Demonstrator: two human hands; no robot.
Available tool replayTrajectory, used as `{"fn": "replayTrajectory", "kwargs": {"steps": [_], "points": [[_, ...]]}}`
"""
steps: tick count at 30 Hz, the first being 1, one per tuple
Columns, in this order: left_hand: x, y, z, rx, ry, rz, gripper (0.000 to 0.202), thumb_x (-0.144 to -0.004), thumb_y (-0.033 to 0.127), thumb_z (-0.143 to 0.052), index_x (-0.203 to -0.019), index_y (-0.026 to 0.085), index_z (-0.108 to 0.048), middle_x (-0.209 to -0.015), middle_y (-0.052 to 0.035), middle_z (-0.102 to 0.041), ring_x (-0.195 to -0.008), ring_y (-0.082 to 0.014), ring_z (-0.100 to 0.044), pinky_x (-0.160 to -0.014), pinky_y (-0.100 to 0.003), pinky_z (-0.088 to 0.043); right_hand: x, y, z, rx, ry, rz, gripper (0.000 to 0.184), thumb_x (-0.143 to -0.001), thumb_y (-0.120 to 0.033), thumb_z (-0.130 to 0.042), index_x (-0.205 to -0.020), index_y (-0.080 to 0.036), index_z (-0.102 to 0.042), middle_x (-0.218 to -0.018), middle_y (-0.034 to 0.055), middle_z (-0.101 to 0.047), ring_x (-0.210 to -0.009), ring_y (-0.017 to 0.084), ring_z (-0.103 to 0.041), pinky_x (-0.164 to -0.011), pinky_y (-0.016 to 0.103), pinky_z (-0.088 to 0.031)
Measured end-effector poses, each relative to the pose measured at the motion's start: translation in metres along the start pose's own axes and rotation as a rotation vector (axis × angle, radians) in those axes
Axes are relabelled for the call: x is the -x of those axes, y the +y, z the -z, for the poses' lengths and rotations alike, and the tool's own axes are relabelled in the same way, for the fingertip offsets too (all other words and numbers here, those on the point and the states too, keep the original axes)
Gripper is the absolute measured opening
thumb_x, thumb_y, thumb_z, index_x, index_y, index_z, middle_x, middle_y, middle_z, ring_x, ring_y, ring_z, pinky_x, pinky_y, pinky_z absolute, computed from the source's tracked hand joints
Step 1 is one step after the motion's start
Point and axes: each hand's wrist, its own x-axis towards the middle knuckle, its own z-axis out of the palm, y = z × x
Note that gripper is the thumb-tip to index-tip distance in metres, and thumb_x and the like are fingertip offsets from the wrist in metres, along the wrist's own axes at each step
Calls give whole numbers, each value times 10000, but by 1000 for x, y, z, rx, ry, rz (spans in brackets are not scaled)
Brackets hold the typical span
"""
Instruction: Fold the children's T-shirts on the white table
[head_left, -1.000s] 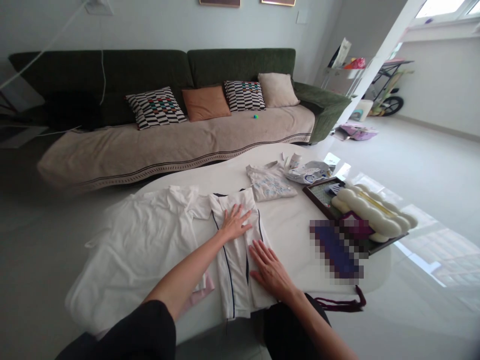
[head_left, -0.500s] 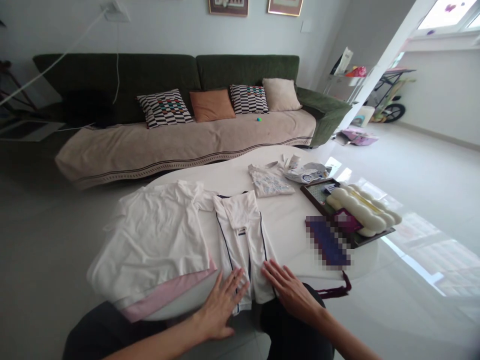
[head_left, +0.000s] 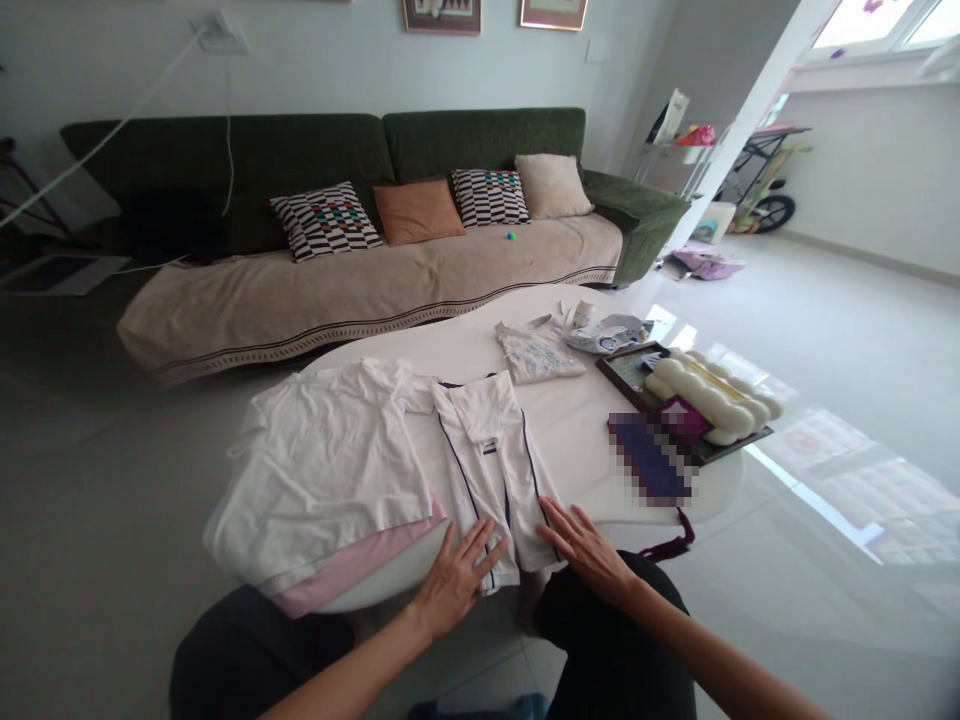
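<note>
A white garment with dark piping [head_left: 491,455], folded into a long strip, lies on the white oval table [head_left: 585,440]. My left hand [head_left: 457,578] rests flat on its near end, fingers spread. My right hand [head_left: 585,545] lies flat beside it on the strip's right near corner, fingers also spread. Neither hand holds anything. To the left lies a white t-shirt [head_left: 330,465] spread over a pink garment [head_left: 360,565].
A small folded printed cloth [head_left: 536,355] and plastic packets [head_left: 607,335] lie at the table's far side. A dark tray [head_left: 637,375] with a cream bumpy cushion [head_left: 709,395] sits at the right. A green sofa [head_left: 375,220] with cushions stands behind.
My left hand has slid from the middle of the folded garment down to its near end. My right hand has stayed near the edge. The view has shifted slightly.
</note>
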Motion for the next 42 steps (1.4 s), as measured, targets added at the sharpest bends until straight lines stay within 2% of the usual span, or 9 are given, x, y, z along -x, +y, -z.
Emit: {"fn": "replayTrajectory", "kwargs": {"steps": [8,12,15,20,23,26,30,35,42], "points": [[1,-18,-7,116,11,-52,651,-805,58,-378,-1356,376,-237,-1416,15,-281,-1306,-218,-239,-1068,-500,-91,-2,17,2,-128,-71,83,543,-778,-54,-402,-1297,-213,-401,-1414,95,-281,-1309,226,-217,-1001,458,-284],[13,-3,19,287,-47,-53,627,-760,119,-463,-1344,292,-315,-1412,-36,-303,-1297,-233,-256,-1062,-482,-149,7,8,34,-329,-191,35,667,-702,-34,-419,-1330,-249,-358,-1423,65,-270,-1314,212,-205,-1015,437,-280],[17,4,53,571,-41,-1,475,-794,186,-461,-1261,277,-457,-1315,-44,-453,-1198,-207,-412,-1018,-371,-288,1,7,71,-608,-258,-83,563,-722,-96,-467,-1252,-288,-468,-1392,42,-341,-1267,224,-315,-999,415,-319],[-26,-35,103,1209,55,292,328,-793,378,-509,-1022,184,-639,-959,-47,-657,-895,-210,-595,-787,-285,-452,-72,48,112,-1132,-177,-315,304,-801,-374,-488,-988,-185,-636,-931,41,-656,-879,222,-587,-781,335,-466],[-71,-82,108,1473,181,543,385,-726,416,-589,-1010,159,-618,-898,-66,-664,-797,-198,-613,-673,-279,-472,-137,80,97,-1367,-58,-439,370,-769,-444,-517,-946,-133,-609,-864,44,-649,-820,207,-584,-725,323,-468],[-108,-120,90,1588,369,722,416,-682,413,-631,-1006,153,-603,-840,-72,-669,-746,-186,-619,-640,-277,-471,-186,99,60,-1501,-17,-552,372,-704,-413,-591,-941,-127,-583,-817,37,-642,-771,192,-593,-693,324,-472],[-123,-143,61,1589,546,798,421,-660,425,-633,-972,145,-606,-795,-64,-669,-735,-180,-621,-674,-285,-470,-211,109,23,-1508,0,-595,330,-686,-374,-582,-910,-131,-568,-782,27,-636,-742,185,-595,-682,329,-475],[-121,-155,61,1501,588,684,390,-719,388,-566,-1027,150,-574,-803,-46,-657,-725,-172,-610,-679,-285,-461,-219,120,21,-1171,32,-561,279,-770,-361,-472,-918,-145,-567,-845,39,-630,-799,195,-585,-703,318,-470],[-125,-168,54,558,701,889,279,-689,301,-603,-914,140,-563,-849,-69,-608,-791,-187,-580,-763,-313,-427,-226,86,15,-642,327,-722,454,-780,-204,-448,-1230,-161,-409,-1218,154,-447,-1149,288,-377,-944,455,-305]]}}
